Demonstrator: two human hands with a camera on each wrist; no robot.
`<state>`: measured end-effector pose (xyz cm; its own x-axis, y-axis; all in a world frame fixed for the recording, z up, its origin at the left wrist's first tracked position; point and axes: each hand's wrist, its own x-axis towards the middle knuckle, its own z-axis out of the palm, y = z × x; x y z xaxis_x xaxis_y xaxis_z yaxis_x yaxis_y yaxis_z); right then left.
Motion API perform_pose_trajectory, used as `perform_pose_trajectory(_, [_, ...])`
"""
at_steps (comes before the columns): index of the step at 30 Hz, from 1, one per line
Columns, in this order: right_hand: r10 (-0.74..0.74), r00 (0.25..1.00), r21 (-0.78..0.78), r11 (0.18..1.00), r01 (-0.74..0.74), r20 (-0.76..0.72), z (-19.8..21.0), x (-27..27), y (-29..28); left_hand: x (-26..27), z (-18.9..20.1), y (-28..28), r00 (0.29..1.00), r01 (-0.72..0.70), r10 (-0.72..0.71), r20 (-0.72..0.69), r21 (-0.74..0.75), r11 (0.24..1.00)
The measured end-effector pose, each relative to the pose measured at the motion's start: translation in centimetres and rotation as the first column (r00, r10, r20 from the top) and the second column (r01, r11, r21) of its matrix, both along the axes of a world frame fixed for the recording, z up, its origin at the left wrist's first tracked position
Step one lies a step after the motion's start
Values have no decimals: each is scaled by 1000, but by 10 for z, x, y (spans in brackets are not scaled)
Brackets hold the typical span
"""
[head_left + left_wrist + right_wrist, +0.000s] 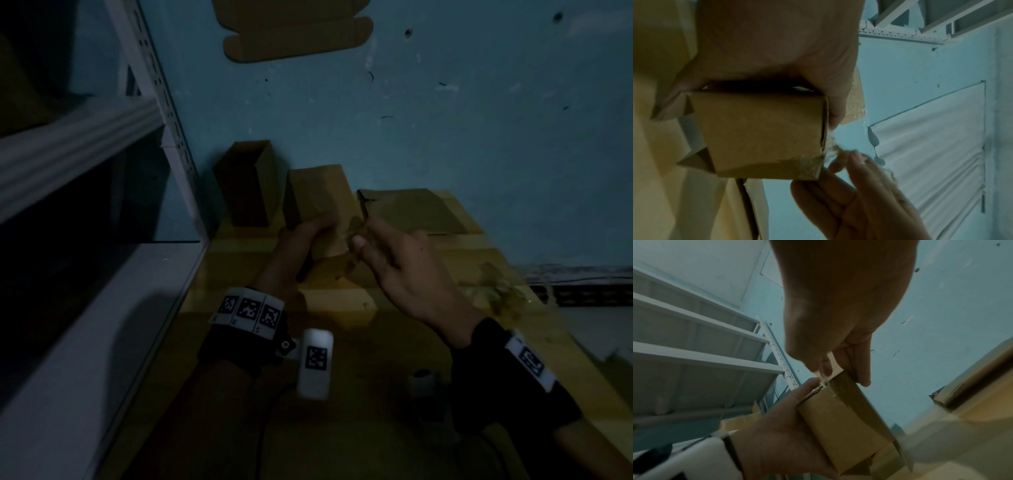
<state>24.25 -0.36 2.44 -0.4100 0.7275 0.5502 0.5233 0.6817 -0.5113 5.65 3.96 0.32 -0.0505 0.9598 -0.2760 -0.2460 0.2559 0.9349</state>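
- Left hand [301, 246] grips a small cardboard box [318, 202]. The fingers wrap one long side and the thumb lies on the face nearest the camera.
- The box is held upright over the cardboard-covered table [342, 342], near its far edge and close to the blue wall [445, 120]. I cannot tell whether its lower end touches the table.
- In the wrist views the flaps at one end of the box stand open. The other end is closed, with glossy tape across it.
- Right hand [404, 270] is just beside the box, on its right. Thumb and forefinger pinch a clear tape strip [836, 151] at the corner of the box, and the other fingers are spread and loose.
- The tape is crinkled and runs taut from the corner to the pinch. One end is stuck to the cardboard.
- The two hands are close together, joined only through the box and the tape, and do not touch each other.
- An open, darker cardboard box [245, 185] stands upright behind and to the left, against the wall.
- Flattened cardboard [411, 212] lies behind the right hand, on the table by the wall.
- A crumpled wad of used tape [496, 294] sits at the table's right edge, well apart from the hands.
- A white metal shelving rack [85, 144] stands along the left side.
- A flat cardboard cut-out [294, 31] is fixed high on the wall.
- The light is dim and fine detail on the tape is blurred.
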Motion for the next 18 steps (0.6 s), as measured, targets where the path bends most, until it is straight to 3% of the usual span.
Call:
perform_pose_trajectory(3, [-19, 999, 16, 1000, 20, -36, -2, 1, 2, 1, -2, 2, 996, -5, 4, -93, -14, 1000])
perform_pose_trajectory(5, [-39, 996, 20, 999, 40, -77, -5, 4, 5, 6, 2, -3, 945, -81, 97, -312, 64, 995])
perform_pose_trajectory(6, [-47, 995, 18, 999, 49, -88, -5, 5, 7, 9, 4, -6, 866, -136, 193, -461, 155, 979])
perform_pose_trajectory(7, [-60, 994, 18, 998, 62, -92, -5, 6, 8, 11, 8, -11, 738, -188, 350, -577, 321, 928])
perform_pose_trajectory(8, [-72, 993, 23, 997, 74, -93, -5, 7, 9, 13, 14, -19, 608, -156, 496, -619, 520, 840])
perform_pose_trajectory(9, [-77, 992, 31, 996, 81, -99, -4, 8, 10, 13, 19, -22, 537, -47, 595, -598, 684, 728])
perform_pose_trajectory(10, [-78, 991, 42, 996, 83, -110, -4, 9, 11, 12, 21, -22, 534, 89, 622, -573, 770, 632])
perform_pose_trajectory(12, [-88, 990, 65, 993, 96, -113, -2, 10, 12, 6, 22, -17, 637, 285, 505, -582, 787, 547])
perform_pose_trajectory(14, [-104, 991, 78, 991, 110, -80, -1, 12, 13, 4, 20, -12, 691, 340, 430, -581, 786, 516])
perform_pose_trajectory(18, [-121, 992, 72, 990, 123, -33, -4, 13, 15, 3, 24, -15, 670, 341, 436, -601, 771, 538])
